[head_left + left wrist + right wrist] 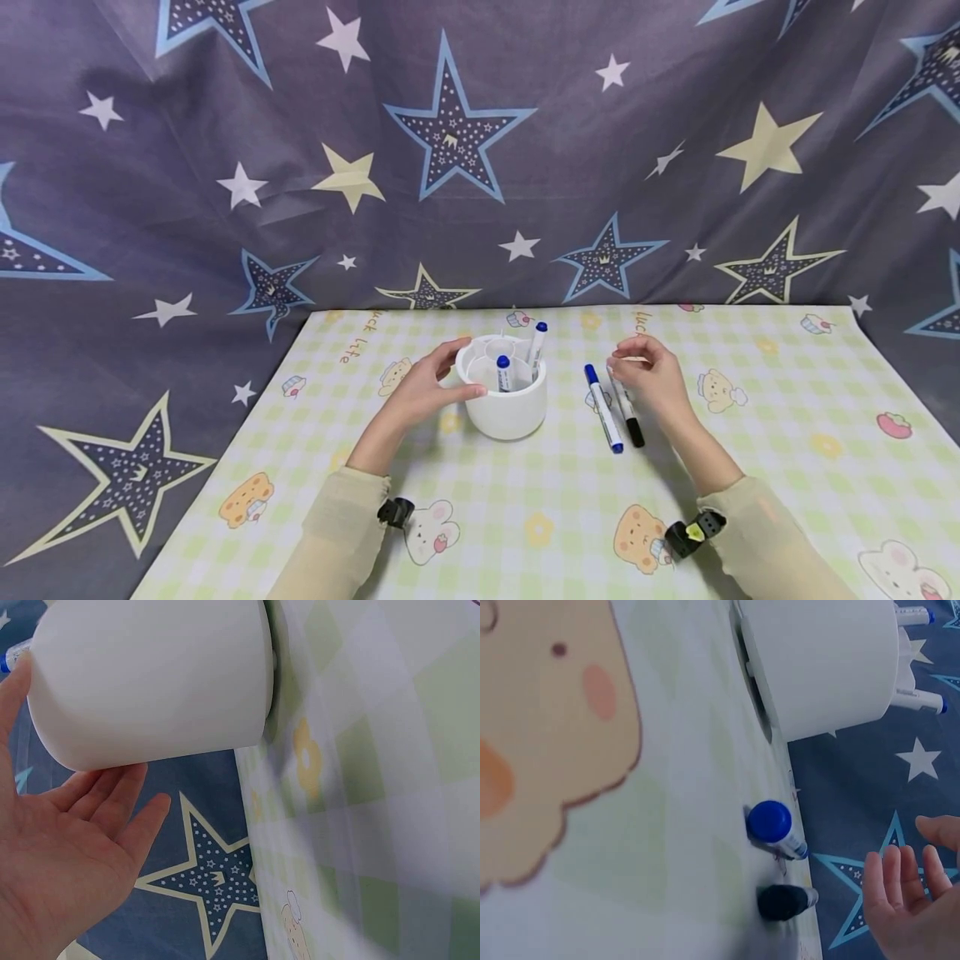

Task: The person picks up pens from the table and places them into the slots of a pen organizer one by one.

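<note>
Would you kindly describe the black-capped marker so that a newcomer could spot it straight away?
On the checked mat, look right of the white pen holder, just beneath the right hand. Two markers lie side by side there; the black-capped marker is the right one, its neighbour being capped in blue.

Even soft light, faint shadows, head view bending at edges, both wrist views blurring close-up.
</note>
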The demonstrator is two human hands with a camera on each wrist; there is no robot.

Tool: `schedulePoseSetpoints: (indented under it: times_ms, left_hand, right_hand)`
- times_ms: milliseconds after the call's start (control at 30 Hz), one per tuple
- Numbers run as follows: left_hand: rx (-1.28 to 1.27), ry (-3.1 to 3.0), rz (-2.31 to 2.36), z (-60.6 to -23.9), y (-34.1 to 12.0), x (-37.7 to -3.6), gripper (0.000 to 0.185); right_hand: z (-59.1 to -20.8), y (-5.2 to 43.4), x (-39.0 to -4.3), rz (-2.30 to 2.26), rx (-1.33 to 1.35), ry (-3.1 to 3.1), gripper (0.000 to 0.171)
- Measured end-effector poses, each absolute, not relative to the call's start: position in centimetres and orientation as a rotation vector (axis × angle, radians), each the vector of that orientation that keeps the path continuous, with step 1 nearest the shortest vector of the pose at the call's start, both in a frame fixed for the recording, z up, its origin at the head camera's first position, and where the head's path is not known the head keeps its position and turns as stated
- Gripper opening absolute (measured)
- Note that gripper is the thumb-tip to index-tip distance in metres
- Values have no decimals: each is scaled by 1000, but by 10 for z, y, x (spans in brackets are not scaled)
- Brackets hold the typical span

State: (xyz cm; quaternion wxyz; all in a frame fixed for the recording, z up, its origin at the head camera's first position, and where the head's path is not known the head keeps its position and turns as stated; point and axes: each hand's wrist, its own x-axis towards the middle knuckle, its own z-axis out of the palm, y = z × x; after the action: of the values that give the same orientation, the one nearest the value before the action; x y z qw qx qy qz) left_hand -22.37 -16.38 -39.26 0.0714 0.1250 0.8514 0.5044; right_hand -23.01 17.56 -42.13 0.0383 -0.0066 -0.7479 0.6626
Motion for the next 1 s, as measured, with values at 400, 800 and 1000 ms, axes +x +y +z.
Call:
schedulePoseSetpoints:
  times_ms: [400,800,1000]
  left_hand:
    - [336,2561,1514,-393,-164,-223,82]
    - [336,2564,1507,-393,-166,-222,85]
    - [372,2555,1510,-391,-165,-222,85]
  right_hand:
    - [-428,187,-234,1987,-80,-2437,39]
    - [-437,193,-241,2059,-200,-2564,44]
    - [-440,196,-242,1993,-211,-2639,47]
